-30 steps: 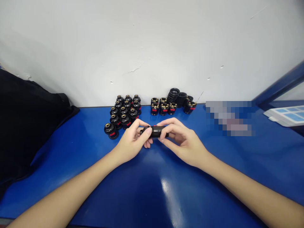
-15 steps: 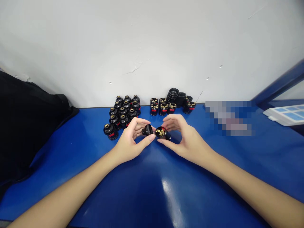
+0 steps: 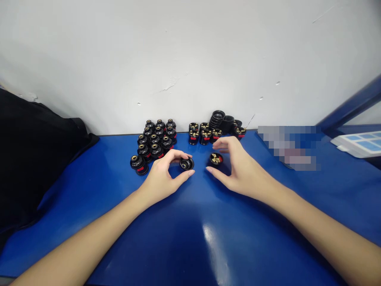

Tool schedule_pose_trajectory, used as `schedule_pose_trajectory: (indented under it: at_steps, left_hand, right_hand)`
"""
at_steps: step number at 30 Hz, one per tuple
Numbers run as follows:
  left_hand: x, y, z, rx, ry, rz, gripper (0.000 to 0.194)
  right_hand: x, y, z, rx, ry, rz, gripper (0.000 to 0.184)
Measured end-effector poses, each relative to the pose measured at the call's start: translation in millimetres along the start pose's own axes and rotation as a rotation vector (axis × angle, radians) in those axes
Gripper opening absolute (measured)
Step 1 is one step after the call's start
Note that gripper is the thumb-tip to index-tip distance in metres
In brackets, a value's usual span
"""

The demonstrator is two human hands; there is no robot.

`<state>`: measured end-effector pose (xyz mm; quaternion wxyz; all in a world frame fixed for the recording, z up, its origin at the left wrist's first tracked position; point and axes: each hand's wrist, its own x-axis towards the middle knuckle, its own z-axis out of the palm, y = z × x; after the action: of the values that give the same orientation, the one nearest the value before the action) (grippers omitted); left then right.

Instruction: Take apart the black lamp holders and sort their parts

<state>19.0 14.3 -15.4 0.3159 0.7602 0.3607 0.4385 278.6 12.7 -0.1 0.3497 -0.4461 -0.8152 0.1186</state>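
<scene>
My left hand (image 3: 166,171) pinches a black lamp holder cap (image 3: 187,163) between thumb and fingers, its hollow underside tilted up with a small ring inside. To the right is a black lamp socket body (image 3: 216,159) with brass contacts and a bit of red facing up. My right hand (image 3: 232,165) curves around this socket body, thumb in front and fingers behind, with a gap visible at the fingers. Beyond my left hand stand several assembled black lamp holders (image 3: 154,140) with brass-threaded tops and red switches.
Several socket bodies with brass contacts (image 3: 205,136) stand near the wall. Behind them are stacked black rings (image 3: 217,119) and a black cup (image 3: 228,124). Black cloth (image 3: 38,159) covers the left side. A white tray with blue compartments (image 3: 360,143) and a pixelated patch lie right on the blue table (image 3: 184,246).
The socket body has gone from tilted beside the cap to farther right, contacts up. My right hand moved right with it. The cap in my left hand has turned its hollow side up.
</scene>
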Motion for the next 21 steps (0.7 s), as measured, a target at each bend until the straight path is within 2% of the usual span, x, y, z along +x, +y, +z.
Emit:
schedule_pose_trajectory:
  at_steps: [5,7,11,13,17,21]
  left_hand:
    - [1.0,-1.4,0.0,0.008,0.017,-0.013,0.027]
    - [1.3,-0.5,-0.4,0.009,0.033,-0.014,0.026]
    - [2.0,2.1,-1.8,0.054,0.055,-0.005,0.027]
    - [2.1,2.0,-2.1,0.062,0.055,-0.009,0.033]
    - [1.9,-2.3,-1.5,0.041,0.063,-0.027,0.045]
    - [1.2,-6.0,-0.8,0.037,0.061,-0.026,0.044]
  right_hand:
    - [4.4,-2.5,-14.4,0.055,-0.069,0.017,0.031]
    - [6.0,2.8,-14.8,0.026,-0.036,0.027,0.026]
    - [7.9,15.9,-15.2,-0.193,0.047,-0.010,0.014]
    - [8.2,20.3,-16.8,-0.253,0.069,-0.018,0.011]
    - [8.8,24.0,-19.1,-0.216,0.014,-0.056,0.005]
    - [8.9,25.6,-19.7,-0.269,0.033,-0.060,0.012]
